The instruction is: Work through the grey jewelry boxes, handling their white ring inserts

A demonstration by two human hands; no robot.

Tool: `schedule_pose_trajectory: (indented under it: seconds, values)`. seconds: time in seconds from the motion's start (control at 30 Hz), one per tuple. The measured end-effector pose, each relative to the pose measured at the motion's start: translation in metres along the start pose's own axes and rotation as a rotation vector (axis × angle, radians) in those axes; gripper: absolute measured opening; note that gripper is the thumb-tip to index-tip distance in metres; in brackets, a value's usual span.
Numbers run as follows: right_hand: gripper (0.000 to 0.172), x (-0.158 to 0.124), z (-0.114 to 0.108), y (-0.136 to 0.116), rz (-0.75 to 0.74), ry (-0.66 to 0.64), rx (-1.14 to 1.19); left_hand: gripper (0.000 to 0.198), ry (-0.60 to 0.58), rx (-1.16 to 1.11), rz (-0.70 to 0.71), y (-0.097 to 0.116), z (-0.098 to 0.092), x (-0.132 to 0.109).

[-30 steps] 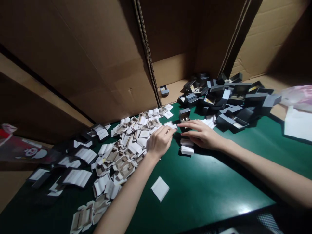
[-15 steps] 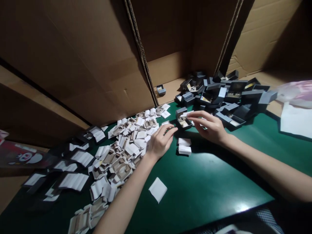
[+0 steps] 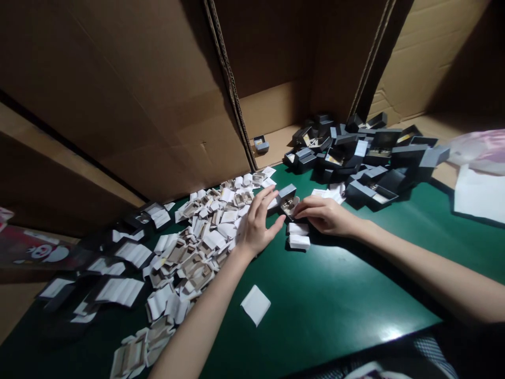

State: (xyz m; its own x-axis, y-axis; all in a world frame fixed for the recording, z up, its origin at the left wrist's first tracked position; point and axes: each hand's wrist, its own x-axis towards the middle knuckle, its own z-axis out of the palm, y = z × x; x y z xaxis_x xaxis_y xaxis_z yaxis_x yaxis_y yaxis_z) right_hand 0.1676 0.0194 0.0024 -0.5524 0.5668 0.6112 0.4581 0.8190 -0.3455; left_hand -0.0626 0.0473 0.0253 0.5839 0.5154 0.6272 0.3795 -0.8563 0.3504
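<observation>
A small dark box (image 3: 290, 202) with its lid up sits between my hands, small metallic items inside it. My left hand (image 3: 258, 223) is at its left side, fingers spread, with nothing visible in them. At the box's right edge, my right hand (image 3: 325, 213) has its fingers pinched together; whatever they grip is too small to make out. Just below the box lie two small folded white pieces (image 3: 299, 242). A white square of paper (image 3: 255, 305) rests nearer to me on the green table (image 3: 335, 295).
White folded card pieces (image 3: 197, 252) are heaped along the left. Dark open boxes (image 3: 347, 152) are piled at the back right, and boxes with white inserts (image 3: 120, 292) stand far left. Cardboard walls (image 3: 158, 105) rise behind. A plastic bag (image 3: 481, 152) lies far right.
The dark box has shifted left and turned. My right hand has moved down and left, its fingers now closer together. The fingers of my left hand have spread and risen.
</observation>
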Motion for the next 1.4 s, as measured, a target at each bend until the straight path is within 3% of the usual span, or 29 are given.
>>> schedule_pose_trajectory:
  seconds: [0.17,0.43,0.57,0.73,0.97,1.2,1.4]
  values:
    - [0.037,0.004,0.001,-0.017,-0.055,-0.057,0.043,0.031,-0.076,-0.077,-0.094,-0.001,0.003,0.000]
    - [0.031,0.011,-0.006,-0.029,-0.002,0.172,0.231,0.035,-0.070,-0.164,-0.235,-0.006,0.003,0.000]
    - [0.033,0.009,0.001,-0.025,-0.019,0.095,0.263,0.037,-0.101,-0.195,-0.255,-0.006,0.003,0.001]
    - [0.034,0.005,0.006,-0.018,0.004,-0.003,0.115,0.036,-0.105,-0.215,-0.279,-0.006,0.003,0.001]
    - [0.016,0.005,0.005,-0.017,0.102,0.036,0.034,0.035,-0.104,-0.241,-0.276,-0.004,0.003,0.000]
    - [0.016,0.007,0.004,-0.022,0.128,0.060,0.110,0.036,-0.114,-0.266,-0.200,-0.006,0.006,-0.001]
    - [0.022,0.007,0.007,-0.023,0.121,-0.013,-0.115,0.036,-0.124,-0.260,-0.140,-0.006,0.005,0.000]
